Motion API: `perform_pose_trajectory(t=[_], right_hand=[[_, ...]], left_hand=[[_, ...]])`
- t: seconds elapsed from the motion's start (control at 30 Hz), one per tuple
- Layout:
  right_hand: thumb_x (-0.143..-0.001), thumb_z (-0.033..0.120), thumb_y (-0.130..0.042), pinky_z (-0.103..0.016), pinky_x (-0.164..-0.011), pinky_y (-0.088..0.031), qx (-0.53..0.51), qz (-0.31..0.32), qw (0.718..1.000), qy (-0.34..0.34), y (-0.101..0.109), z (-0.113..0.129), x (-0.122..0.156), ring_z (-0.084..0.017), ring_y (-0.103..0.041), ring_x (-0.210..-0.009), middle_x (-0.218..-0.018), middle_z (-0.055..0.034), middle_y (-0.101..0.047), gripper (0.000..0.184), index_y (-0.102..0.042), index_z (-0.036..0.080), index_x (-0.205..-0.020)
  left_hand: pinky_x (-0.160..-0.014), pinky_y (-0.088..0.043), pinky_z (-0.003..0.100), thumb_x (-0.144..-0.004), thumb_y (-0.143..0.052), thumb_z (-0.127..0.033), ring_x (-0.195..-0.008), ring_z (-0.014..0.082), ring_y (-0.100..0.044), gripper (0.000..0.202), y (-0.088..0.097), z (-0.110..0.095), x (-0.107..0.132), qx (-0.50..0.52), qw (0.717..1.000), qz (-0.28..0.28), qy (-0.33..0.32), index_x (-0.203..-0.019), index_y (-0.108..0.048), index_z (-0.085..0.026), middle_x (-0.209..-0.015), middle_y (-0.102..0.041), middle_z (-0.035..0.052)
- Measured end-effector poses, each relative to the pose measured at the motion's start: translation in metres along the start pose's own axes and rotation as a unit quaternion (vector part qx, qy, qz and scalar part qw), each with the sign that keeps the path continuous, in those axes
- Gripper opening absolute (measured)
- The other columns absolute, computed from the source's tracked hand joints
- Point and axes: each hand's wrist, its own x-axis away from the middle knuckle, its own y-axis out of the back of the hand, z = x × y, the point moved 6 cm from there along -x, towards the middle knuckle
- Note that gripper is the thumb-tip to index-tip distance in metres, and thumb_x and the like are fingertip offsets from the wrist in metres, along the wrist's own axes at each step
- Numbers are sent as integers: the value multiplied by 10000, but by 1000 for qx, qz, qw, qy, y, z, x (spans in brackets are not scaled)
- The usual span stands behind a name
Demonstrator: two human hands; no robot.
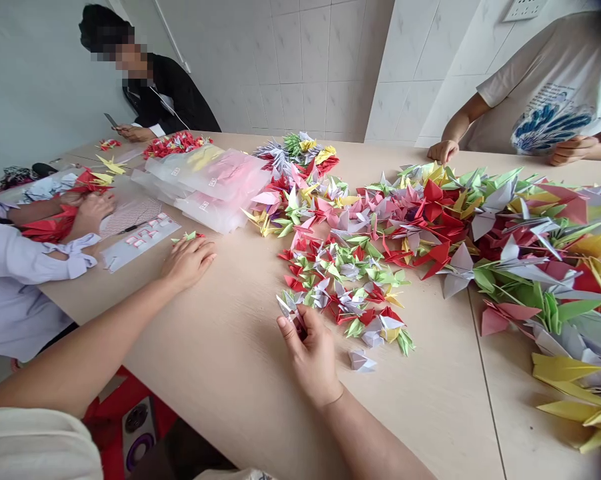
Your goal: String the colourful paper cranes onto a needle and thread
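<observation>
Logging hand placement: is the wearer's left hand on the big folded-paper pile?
No, the left hand rests on the table near the translucent bags, apart from the pile.

Pale clothing leaves both forearms bare.

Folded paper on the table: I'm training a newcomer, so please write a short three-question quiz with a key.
1. True or false: the left hand is nearer than the right hand to the plastic bags.
2. The folded piece nearest the right wrist is: A yellow, B pale grey, C red.
3. Fill in: the person holding a phone wears a ____ jacket.
Key: 1 true; 2 B; 3 black.
</observation>
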Motion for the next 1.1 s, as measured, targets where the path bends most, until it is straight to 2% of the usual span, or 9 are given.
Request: perform_pose_trajectory(t=[0.13,0.27,0.37,0.53,0.6,0.7,0.8,0.93,1.1], right_hand=[[-835,317,-519,-222,-488,-291,1,0,1000,-1,-1,0,-1,-102,-359,-527,-588,47,-389,156,-490,173,-781],[-835,317,-518,-224,-493,-299,0,1,1000,0,-1,0,-1,-105,-368,-531,-594,45,-403,149,-498,174,-801],[-836,323,-517,-225,-497,-299,4,3,1000,3,-1,0,-1,-106,-367,-532,-590,46,-401,155,-503,173,-803],[-840,329,-511,-227,-502,-297,4,2,1000,8,-1,1,-1,-107,-363,-536,-595,44,-398,166,-507,170,-795],[-841,331,-511,-230,-508,-301,4,2,1000,12,-1,1,-1,-109,-366,-541,-602,42,-404,165,-512,168,-814],[-840,328,-512,-233,-509,-301,3,-3,1000,18,0,1,-1,-112,-367,-541,-603,41,-406,162,-510,168,-821],[-835,325,-517,-234,-502,-296,5,-9,1000,19,1,1,-1,-113,-366,-535,-592,42,-399,158,-501,171,-801],[-834,318,-515,-232,-494,-287,5,-9,1000,23,2,2,0,-111,-359,-527,-583,46,-387,151,-496,174,-791],[-838,314,-510,-225,-492,-285,7,-7,1000,26,3,3,-1,-106,-363,-524,-579,50,-391,146,-493,177,-791]], left_hand=[[-1036,-206,543,-886,-362,-373,-1134,275,-471,357,6,3,2,5,999,-18,-27,-1089,-551,-148,-1164,-560,89],[-1049,-131,584,-890,-370,-379,-1209,283,-403,350,14,-15,0,17,998,-40,-52,-1104,-537,-157,-1202,-540,69],[-1069,-164,538,-889,-389,-351,-1223,263,-398,333,16,-46,-4,39,995,-43,-86,-1132,-531,-173,-1237,-523,71],[-1061,-291,408,-870,-431,-333,-1215,216,-414,373,17,-125,-14,122,980,-27,-155,-1215,-480,-197,-1272,-502,78],[-1041,-329,386,-881,-411,-310,-1213,205,-414,397,20,-151,-22,200,968,-30,-151,-1256,-433,-180,-1283,-484,99],[-1034,-343,363,-894,-386,-299,-1218,190,-411,396,23,-176,-39,279,950,-50,-128,-1266,-413,-164,-1288,-477,107],[-1021,-356,357,-900,-377,-306,-1185,185,-440,386,20,-190,-57,295,946,-53,-128,-1254,-436,-162,-1257,-512,97],[-1025,-339,387,-889,-401,-341,-1182,211,-433,350,12,-200,-71,278,949,-38,-147,-1151,-552,-165,-1180,-584,81],[-1061,-233,481,-870,-430,-359,-1217,248,-394,304,14,-201,-60,244,955,-20,-167,-1055,-619,-211,-1110,-638,48]])
